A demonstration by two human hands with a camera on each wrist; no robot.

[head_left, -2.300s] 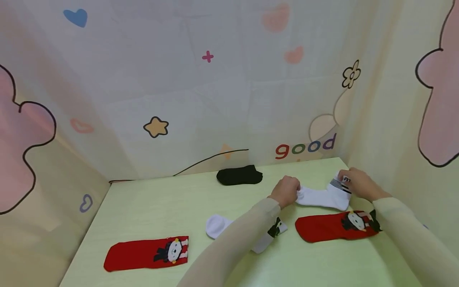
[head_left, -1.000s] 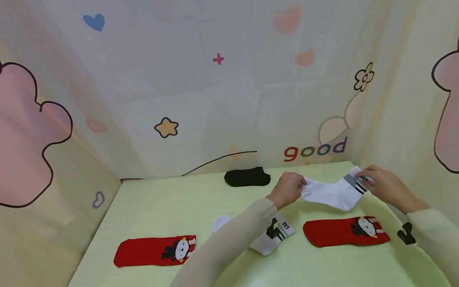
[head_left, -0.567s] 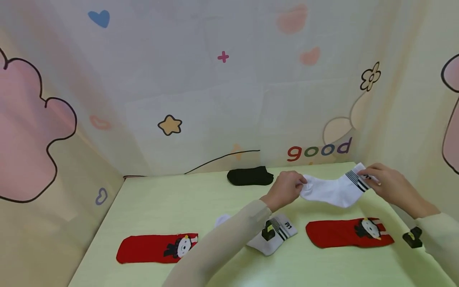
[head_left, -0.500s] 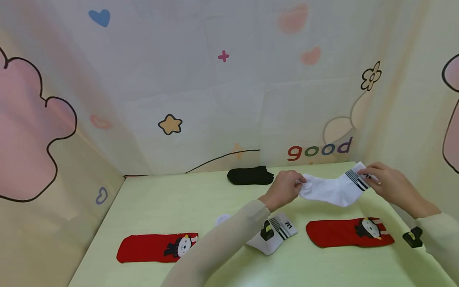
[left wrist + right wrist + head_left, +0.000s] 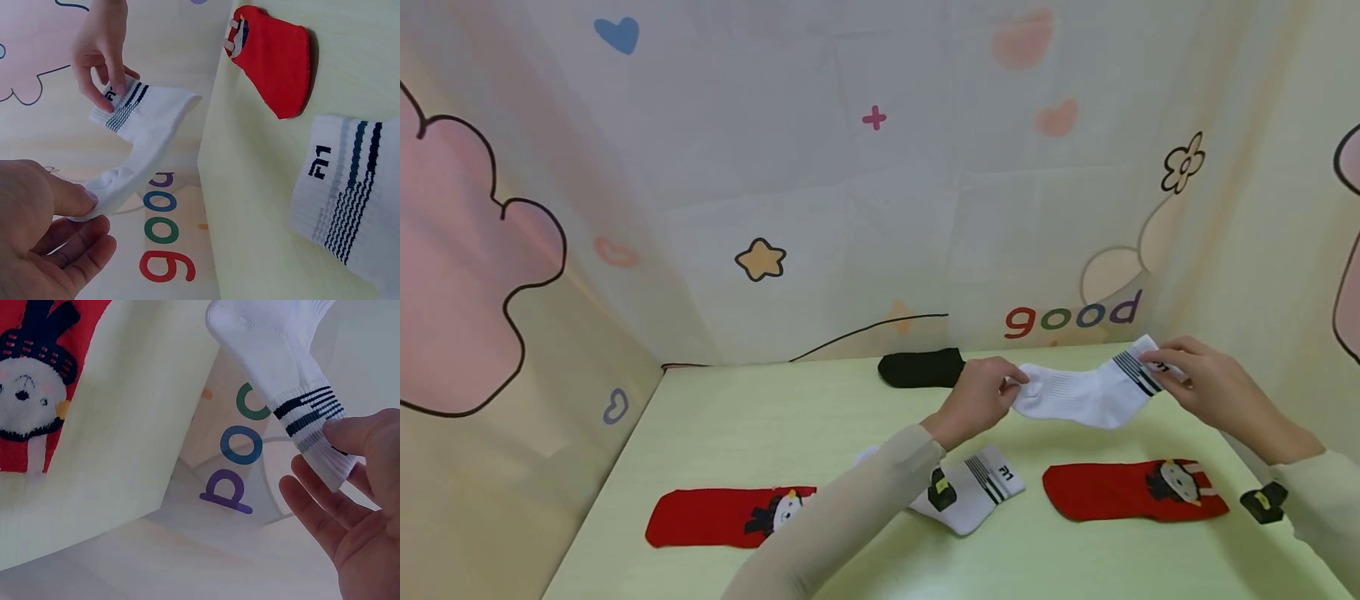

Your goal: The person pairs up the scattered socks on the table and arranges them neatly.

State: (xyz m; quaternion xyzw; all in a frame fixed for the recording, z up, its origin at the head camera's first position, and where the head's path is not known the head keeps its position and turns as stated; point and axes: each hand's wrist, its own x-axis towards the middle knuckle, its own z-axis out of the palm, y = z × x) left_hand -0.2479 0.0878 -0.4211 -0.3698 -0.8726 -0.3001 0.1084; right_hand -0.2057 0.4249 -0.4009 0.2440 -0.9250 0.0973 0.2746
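Observation:
A white sock with black stripes at the cuff is stretched between both hands above the table. My left hand pinches its toe end between thumb and fingers. At the cuff, my right hand grips the sock, thumb on the near side, as the right wrist view shows. A second white striped sock lies on the table, partly hidden under the left sleeve. To its right is a red sock with a cartoon animal face. Another red sock lies at the left, its cuff covered by the left sleeve.
A black sock lies near the back edge, close behind the left hand. The pale green table meets a printed cloth backdrop at the back and sides.
The white sock has been lifted off the table by both hands and carried slightly left. The view has shifted, and the left sleeve now covers more of the left red sock.

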